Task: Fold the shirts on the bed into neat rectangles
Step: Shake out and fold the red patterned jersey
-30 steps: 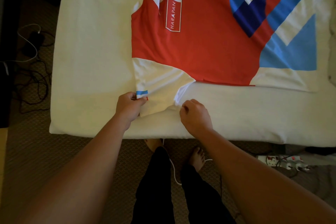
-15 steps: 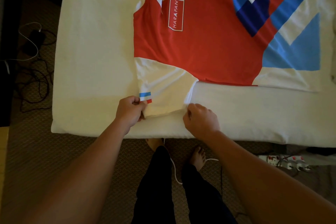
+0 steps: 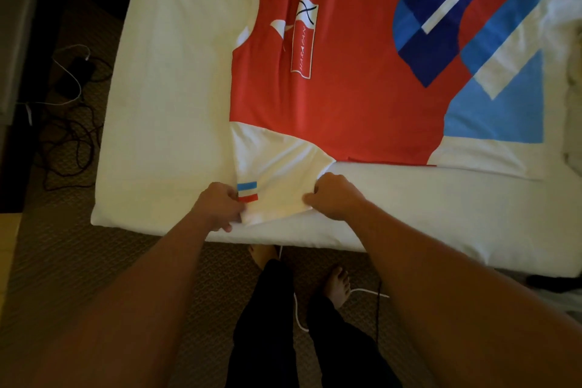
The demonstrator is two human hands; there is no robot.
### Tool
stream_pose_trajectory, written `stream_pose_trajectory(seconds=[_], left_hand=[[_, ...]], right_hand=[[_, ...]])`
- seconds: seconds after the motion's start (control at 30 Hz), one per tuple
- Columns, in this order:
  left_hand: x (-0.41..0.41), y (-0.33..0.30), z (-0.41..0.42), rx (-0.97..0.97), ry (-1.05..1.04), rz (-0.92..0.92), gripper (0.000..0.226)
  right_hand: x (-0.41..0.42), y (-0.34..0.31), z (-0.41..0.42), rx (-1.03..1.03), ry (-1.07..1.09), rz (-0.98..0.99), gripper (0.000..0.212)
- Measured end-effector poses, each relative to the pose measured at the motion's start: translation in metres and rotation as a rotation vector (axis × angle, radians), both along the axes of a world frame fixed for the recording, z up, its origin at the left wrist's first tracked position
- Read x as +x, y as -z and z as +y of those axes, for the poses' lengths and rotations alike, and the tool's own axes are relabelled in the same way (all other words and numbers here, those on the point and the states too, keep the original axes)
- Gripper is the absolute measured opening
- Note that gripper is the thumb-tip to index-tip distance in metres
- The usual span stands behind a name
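Note:
A red shirt (image 3: 340, 94) with blue and white blocks lies flat on the white bed (image 3: 163, 98), its collar toward the left. Its white sleeve (image 3: 277, 173) with a small blue-and-red stripe points toward the near edge of the bed. My left hand (image 3: 217, 206) pinches the sleeve's left corner beside the stripe. My right hand (image 3: 335, 197) grips the sleeve's right edge near the armpit. Both hands sit close to the mattress's front edge.
Tangled black and white cables (image 3: 66, 110) lie on the carpet left of the bed. My legs and bare feet (image 3: 338, 285) stand below the mattress edge with a white cord (image 3: 299, 318) between them. Crumpled fabric (image 3: 574, 72) shows at the far right.
The view has tilted and the shirt appears rotated. Both hands keep hold of the sleeve, which is now spread flatter, with the stripe more exposed.

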State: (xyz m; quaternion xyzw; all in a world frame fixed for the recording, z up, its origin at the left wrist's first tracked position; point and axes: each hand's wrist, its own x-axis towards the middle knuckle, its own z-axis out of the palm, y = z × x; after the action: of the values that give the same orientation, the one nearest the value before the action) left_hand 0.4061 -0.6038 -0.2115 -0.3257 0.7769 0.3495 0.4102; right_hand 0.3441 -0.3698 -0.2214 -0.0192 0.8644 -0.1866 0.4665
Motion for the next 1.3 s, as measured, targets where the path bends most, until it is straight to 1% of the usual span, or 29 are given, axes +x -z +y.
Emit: stream_pose_trajectory(seconds=[0.07, 0.13, 0.2, 0.27, 0.33, 0.4, 0.47, 0.53, 0.63, 0.73, 0.87, 0.9, 0.97, 1.0, 1.03, 1.13, 1.2, 1.27, 1.3], left_hand=[[-0.018, -0.01, -0.004, -0.037, 0.054, -0.043, 0.018], [-0.04, -0.016, -0.012, -0.085, -0.003, -0.005, 0.027], [-0.059, -0.015, -0.02, -0.111, -0.091, 0.065, 0.038], [-0.08, -0.011, -0.025, -0.098, -0.159, 0.144, 0.047], [-0.106, -0.004, -0.029, -0.058, -0.234, 0.218, 0.049], [-0.138, 0.006, -0.037, -0.058, -0.33, 0.32, 0.052], [-0.173, 0.013, -0.042, -0.063, -0.417, 0.391, 0.05], [-0.202, 0.01, -0.044, -0.049, -0.405, 0.408, 0.044], [-0.235, 0.014, -0.047, -0.039, -0.393, 0.442, 0.042], [-0.253, 0.027, -0.053, -0.019, -0.42, 0.424, 0.04], [-0.26, 0.037, -0.057, -0.041, -0.427, 0.395, 0.032], [-0.26, 0.038, -0.057, -0.045, -0.407, 0.395, 0.029], [-0.257, 0.039, -0.057, -0.045, -0.366, 0.414, 0.024], [-0.256, 0.039, -0.059, -0.04, -0.374, 0.436, 0.023], [-0.255, 0.039, -0.063, -0.032, -0.416, 0.461, 0.022], [-0.252, 0.036, -0.081, -0.029, -0.64, 0.518, 0.018], [-0.246, 0.034, -0.088, -0.056, -0.716, 0.525, 0.017], [-0.238, 0.031, -0.088, -0.065, -0.712, 0.503, 0.021], [-0.235, 0.03, -0.087, -0.062, -0.682, 0.491, 0.027]], right_hand=[[-0.029, -0.009, 0.001, 0.029, -0.085, 0.061, 0.032], [-0.06, -0.024, 0.001, 0.047, -0.086, 0.161, 0.026], [-0.088, -0.035, -0.002, 0.059, -0.067, 0.224, 0.016], [-0.116, -0.037, -0.008, 0.053, -0.079, 0.254, 0.01], [-0.148, -0.033, -0.02, 0.027, -0.083, 0.272, 0.009], [-0.183, -0.028, -0.037, 0.001, -0.088, 0.31, 0.011], [-0.217, -0.026, -0.058, -0.034, -0.085, 0.387, 0.018], [-0.25, -0.022, -0.082, -0.062, -0.064, 0.471, 0.025], [-0.301, -0.014, -0.117, -0.089, -0.071, 0.586, 0.023], [-0.346, -0.013, -0.152, -0.027, -0.223, 0.615, 0.025], [-0.387, -0.01, -0.188, 0.117, -0.407, 0.576, 0.05], [-0.391, -0.009, -0.194, 0.18, -0.48, 0.57, 0.051], [-0.397, -0.007, -0.203, 0.282, -0.603, 0.565, 0.041], [-0.399, -0.007, -0.209, 0.29, -0.61, 0.562, 0.033], [-0.402, -0.008, -0.217, 0.254, -0.57, 0.561, 0.027], [-0.406, -0.007, -0.242, -0.004, -0.377, 0.576, 0.021], [-0.404, -0.004, -0.253, -0.098, -0.401, 0.573, 0.022], [-0.399, 0.003, -0.255, -0.107, -0.482, 0.552, 0.029], [-0.399, 0.008, -0.253, -0.105, -0.48, 0.543, 0.034]])
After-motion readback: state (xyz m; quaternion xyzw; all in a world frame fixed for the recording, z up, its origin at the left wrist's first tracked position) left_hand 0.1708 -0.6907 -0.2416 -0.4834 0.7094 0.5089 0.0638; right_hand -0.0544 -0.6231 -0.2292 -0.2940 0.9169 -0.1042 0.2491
